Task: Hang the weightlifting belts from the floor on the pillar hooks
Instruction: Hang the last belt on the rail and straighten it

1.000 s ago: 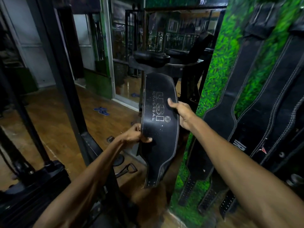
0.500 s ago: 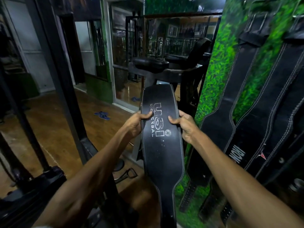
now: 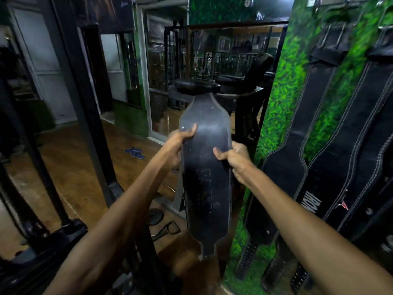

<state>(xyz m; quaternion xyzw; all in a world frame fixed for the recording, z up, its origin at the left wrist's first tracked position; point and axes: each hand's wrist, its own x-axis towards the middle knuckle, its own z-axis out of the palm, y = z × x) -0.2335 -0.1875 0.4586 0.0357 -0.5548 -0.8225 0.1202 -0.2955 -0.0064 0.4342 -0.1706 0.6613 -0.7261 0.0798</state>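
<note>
A: What's on the left?

B: A black machine frame over the wooden floor, blue slippers farther back.

A: And the hands?

B: The left hand pinches the weightlifting belt at its left edge; the right hand grips the right edge. The belt is upright, off the floor, just left of the green pillar.

A: Farther right?

B: Black belts hang against the pillar.

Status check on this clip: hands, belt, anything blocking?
Left hand and right hand grip the belt edges, upright. Hung belts crowd the green pillar. Path open.
</note>
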